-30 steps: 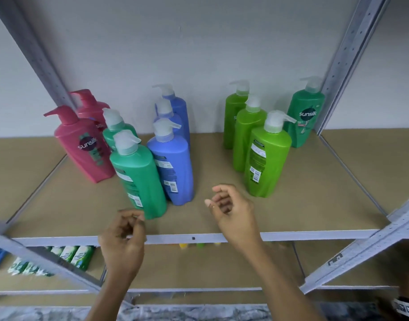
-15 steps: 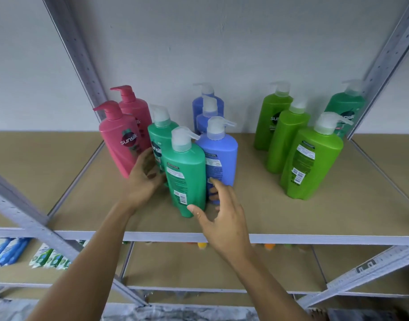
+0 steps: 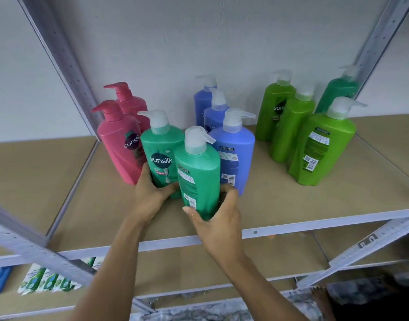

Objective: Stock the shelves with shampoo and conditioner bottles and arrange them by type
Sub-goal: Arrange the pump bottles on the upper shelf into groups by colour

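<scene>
Sorting by type, on the shelf (image 3: 303,205).
Left hand (image 3: 152,195) grips rear teal bottle (image 3: 160,149); right hand (image 3: 218,220) grips front teal bottle (image 3: 199,179), between pink bottles (image 3: 120,144) and blue bottles (image 3: 236,149). Next, likely: align both, labels forward.

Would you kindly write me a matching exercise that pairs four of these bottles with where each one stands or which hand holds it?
1 front teal bottle
2 rear teal bottle
3 front pink bottle
4 front lime bottle

A right part of the shelf
B held by the left hand
C left of both teal bottles
D gripped by the right hand

Pairs: 1-D, 2-B, 3-C, 4-A
</scene>
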{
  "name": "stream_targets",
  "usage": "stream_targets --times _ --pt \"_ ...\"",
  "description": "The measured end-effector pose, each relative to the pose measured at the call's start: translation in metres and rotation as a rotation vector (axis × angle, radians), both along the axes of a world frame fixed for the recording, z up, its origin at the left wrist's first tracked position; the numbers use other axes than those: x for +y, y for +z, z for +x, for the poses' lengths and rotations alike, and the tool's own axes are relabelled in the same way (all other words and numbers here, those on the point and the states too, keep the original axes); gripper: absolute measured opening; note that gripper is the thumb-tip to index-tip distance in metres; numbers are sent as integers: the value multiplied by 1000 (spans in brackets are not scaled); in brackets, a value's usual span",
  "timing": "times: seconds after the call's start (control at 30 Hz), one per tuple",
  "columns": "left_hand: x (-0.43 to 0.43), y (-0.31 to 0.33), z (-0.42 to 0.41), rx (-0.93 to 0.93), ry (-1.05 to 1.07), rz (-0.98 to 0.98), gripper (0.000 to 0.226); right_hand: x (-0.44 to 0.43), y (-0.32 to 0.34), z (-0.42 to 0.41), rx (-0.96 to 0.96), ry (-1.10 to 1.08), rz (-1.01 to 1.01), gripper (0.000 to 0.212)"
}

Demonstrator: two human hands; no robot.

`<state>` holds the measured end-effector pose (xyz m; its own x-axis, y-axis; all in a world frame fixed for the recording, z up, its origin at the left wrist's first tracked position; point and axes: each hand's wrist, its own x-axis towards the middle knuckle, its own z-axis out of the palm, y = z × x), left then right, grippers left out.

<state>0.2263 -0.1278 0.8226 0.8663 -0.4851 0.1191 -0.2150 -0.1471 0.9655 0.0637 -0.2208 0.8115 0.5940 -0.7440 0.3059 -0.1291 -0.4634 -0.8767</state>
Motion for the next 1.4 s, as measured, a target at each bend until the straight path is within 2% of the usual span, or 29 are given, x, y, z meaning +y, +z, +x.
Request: stream_targets --times 0.13,0.37,0.5,0.67,0.77,0.83,0.93,1.0,1.1,1.2,1.3,1.4 --pt "6 1 2 17 -60 -49 86 -6 3 5 -9 56 44 89" --pt "3 -1 1 21 -73 -74 88 -31 8 -33 -88 66 170 73" --pt "0 0 -11 -44 -56 -25 79 -64 17 -66 -142 -61 183 67" --pt "12 3 -24 -11 -179 48 78 -119 28 -105 -243 -255 160 62" --pt "15 7 -40 4 -176 68 61 -153 31 -130 -281 -352 136 57" --pt "14 9 -51 13 -175 86 51 -176 30 -145 -265 -406 111 58" --pt "9 9 -72 77 -200 71 52 -208 24 -163 -241 -463 96 60" --pt "3 8 -88 112 -222 48 59 -224 20 -169 -217 -482 86 61" --pt "-12 11 -113 130 -250 33 87 -248 13 -174 -172 -480 92 61" --pt "-32 9 -129 139 -274 41 75 -266 7 -175 -138 -450 113 62" --pt "-53 11 -142 115 -297 45 80 -280 7 -174 -100 -417 105 62" --pt "-76 11 -156 72 -283 46 70 -291 8 -171 -42 -371 84 63"
